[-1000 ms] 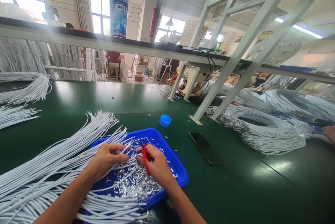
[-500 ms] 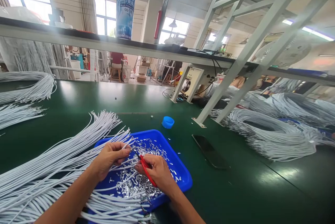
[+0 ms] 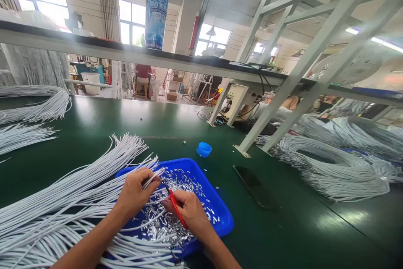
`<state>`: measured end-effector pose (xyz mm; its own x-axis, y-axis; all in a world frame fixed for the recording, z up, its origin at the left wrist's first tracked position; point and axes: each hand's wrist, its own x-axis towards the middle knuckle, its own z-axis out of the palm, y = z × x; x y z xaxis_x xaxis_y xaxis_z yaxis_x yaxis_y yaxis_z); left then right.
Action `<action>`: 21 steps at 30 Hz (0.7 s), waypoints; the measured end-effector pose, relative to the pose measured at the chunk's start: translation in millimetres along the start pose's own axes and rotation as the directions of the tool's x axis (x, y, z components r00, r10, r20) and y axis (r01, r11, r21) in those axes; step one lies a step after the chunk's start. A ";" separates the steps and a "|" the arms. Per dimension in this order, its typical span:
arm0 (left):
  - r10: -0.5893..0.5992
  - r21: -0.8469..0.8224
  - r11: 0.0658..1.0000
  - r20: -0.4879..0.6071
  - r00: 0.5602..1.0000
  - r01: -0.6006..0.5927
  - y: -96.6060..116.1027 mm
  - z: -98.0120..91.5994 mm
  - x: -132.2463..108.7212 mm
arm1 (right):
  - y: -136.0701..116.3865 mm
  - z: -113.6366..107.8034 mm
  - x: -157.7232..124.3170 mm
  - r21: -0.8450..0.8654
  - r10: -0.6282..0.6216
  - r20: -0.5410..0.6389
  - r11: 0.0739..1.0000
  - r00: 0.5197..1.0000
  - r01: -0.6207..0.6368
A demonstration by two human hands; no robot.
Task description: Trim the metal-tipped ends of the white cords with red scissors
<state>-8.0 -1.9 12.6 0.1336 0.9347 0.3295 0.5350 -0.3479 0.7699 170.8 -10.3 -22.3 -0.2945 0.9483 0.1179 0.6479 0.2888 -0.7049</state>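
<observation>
From the left, a sheaf of white wires (image 3: 91, 172) lies beside your left hand (image 3: 137, 191), whose fingers pinch a white wire end (image 3: 160, 171) above the blue tray (image 3: 227, 223) of silvery metal pieces (image 3: 163, 225). Your right hand (image 3: 190, 212) grips the red-handled tool (image 3: 177, 209), tip near that end. Further right, the green surface (image 3: 302, 235) carries a blue cap (image 3: 204, 150) and dark phone (image 3: 256, 187).

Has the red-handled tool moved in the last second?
Yes. Against the phone, the red-handled tool has swung: its front end sits farther left and nearer the wearer, pointing toward the cable ends by the left hand.
</observation>
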 end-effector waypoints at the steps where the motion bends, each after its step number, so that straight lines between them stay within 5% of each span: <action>1: -0.007 -0.004 1.000 0.005 1.000 0.007 -0.2 0.0 0.0 | 0.5 0.6 0.1 -0.005 0.006 -0.003 1.000 1.000 -0.006; 5: -0.117 -0.197 0.972 0.081 0.990 0.131 -5.0 0.3 -1.1 | 1.5 4.5 -0.1 -0.035 0.004 -0.043 0.999 0.999 -0.005; 10: -0.219 -0.539 0.719 0.423 0.879 0.439 -9.4 1.4 -1.2 | 0.4 5.1 1.1 0.022 -0.041 -0.046 0.999 0.998 0.042; 16: -0.303 -0.569 0.677 0.361 0.882 0.466 -6.9 1.9 1.2 | 2.0 -8.8 5.0 0.225 0.043 -0.078 0.974 0.996 -0.024; 21: -0.204 -0.496 0.766 0.416 0.886 0.410 -6.5 3.6 -0.6 | -7.5 0.6 4.2 0.749 0.172 0.022 0.649 0.985 -0.130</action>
<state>-8.6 0.1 5.4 0.3563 0.9297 -0.0928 0.0504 0.0801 0.9955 164.3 -8.6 -16.9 -0.1941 0.9808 -0.0206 -0.0673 -0.0343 -0.9971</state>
